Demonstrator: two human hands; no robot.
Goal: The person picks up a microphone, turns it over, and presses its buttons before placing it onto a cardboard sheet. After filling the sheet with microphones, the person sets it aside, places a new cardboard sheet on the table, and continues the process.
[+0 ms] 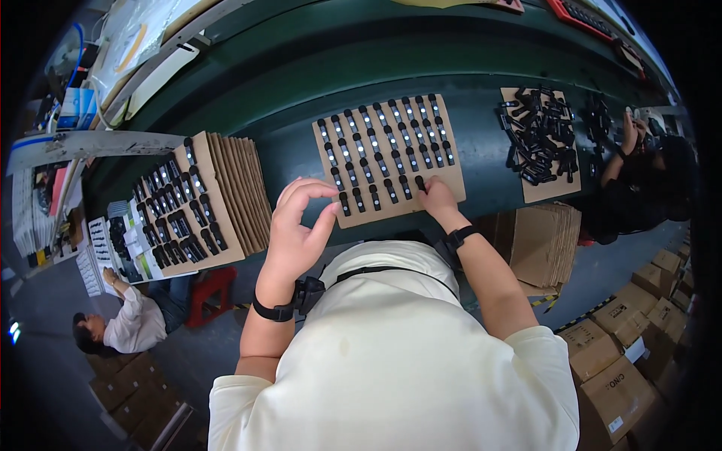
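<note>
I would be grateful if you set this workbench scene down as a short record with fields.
left hand: left hand near the middle cardboard sheet's left edge, thumb and fingers apart, holding nothing visible
right hand: right hand, fingertips at the end device of the nearest row; grip unclear
middle: cardboard sheet bearing rows of small black devices
left side: cardboard stack, more devices on top
right side: jumbled pile of black devices on cardboard
others: person in white top, left; person in dark clothing, right
</note>
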